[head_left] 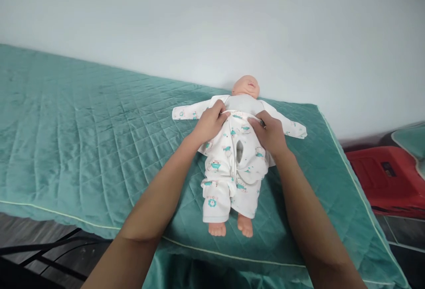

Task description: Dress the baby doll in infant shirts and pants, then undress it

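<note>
Gripping the waistband point(239, 113) of the pants point(247, 165) from both sides: pinched between thumb and fingers in the left hand point(212, 123), and likewise in the right hand point(269, 132), with some fingertips hidden. Worn, in loose folds, around the legs of the doll point(246, 86). Laid face up on the quilt point(83, 134), head close to the wall point(199, 23), sleeves of the shirt point(189, 113) spread wide, bare feet point(217, 229) toward the piped near edge point(232, 254). Leftward, broad room on the quilt; rightward, past the sleeve, just a narrow strip before the right edge point(354, 178). Ahead, bounded by the wall. Beyond the right edge, lower, red plastic point(385, 178); below the near edge at left, dark bars point(36, 247) over the floor point(20, 223).
</note>
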`<action>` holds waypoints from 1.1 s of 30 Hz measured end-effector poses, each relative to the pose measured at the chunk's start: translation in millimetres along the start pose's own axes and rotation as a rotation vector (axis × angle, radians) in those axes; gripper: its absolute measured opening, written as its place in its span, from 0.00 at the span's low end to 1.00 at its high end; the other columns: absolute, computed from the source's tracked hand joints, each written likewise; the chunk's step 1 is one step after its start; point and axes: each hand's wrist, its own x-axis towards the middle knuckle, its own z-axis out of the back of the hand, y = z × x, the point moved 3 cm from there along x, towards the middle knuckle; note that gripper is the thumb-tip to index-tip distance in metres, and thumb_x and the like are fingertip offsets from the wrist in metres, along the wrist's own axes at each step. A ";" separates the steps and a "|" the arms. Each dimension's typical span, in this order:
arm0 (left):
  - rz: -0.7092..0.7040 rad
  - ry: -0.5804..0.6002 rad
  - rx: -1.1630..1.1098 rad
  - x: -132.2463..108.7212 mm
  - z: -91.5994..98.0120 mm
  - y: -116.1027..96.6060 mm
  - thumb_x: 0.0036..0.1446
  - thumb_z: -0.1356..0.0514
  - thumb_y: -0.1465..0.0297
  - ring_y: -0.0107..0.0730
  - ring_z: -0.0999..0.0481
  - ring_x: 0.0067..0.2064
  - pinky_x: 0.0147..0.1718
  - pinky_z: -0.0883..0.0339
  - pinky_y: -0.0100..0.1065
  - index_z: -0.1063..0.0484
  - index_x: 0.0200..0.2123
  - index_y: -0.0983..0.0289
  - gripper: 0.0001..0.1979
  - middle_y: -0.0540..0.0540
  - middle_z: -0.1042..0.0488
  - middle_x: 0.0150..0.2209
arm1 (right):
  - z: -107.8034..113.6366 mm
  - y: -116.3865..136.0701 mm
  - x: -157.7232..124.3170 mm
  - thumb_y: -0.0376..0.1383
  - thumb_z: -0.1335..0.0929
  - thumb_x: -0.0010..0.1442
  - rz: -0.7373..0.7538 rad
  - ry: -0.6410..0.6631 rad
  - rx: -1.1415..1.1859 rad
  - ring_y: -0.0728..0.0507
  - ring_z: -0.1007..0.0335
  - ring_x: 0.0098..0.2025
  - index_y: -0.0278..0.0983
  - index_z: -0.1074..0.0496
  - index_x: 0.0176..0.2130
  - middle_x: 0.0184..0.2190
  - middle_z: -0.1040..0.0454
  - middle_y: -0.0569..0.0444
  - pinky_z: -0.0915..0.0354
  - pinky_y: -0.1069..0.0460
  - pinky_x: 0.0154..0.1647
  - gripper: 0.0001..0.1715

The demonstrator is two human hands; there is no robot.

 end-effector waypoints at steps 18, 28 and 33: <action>0.321 0.166 -0.812 1.0 5.9 35.4 0.52 0.32 0.60 0.24 0.36 0.29 0.29 0.43 0.28 0.29 0.33 0.64 0.14 0.48 0.32 0.28 | -2.6 -65.0 1.5 0.47 0.23 0.48 -0.570 -0.076 1.004 0.48 0.40 0.25 0.41 0.34 0.30 0.24 0.33 0.61 0.40 0.52 0.27 0.20; 0.318 0.486 -0.530 -10.1 23.8 34.2 0.46 0.35 0.67 0.25 0.33 0.26 0.28 0.42 0.30 0.31 0.26 0.63 0.07 0.47 0.31 0.24 | 21.1 -57.6 -16.1 0.44 0.29 0.55 -0.406 0.360 0.439 0.49 0.40 0.27 0.39 0.31 0.35 0.27 0.31 0.61 0.45 0.53 0.29 0.13; 0.329 0.266 -0.326 -9.3 16.6 33.0 0.54 0.39 0.65 0.28 0.36 0.24 0.25 0.45 0.31 0.36 0.29 0.60 0.08 0.46 0.35 0.23 | 17.6 -64.0 -16.0 0.39 0.32 0.53 -0.398 0.249 0.128 0.47 0.37 0.29 0.40 0.32 0.34 0.27 0.30 0.59 0.41 0.51 0.31 0.07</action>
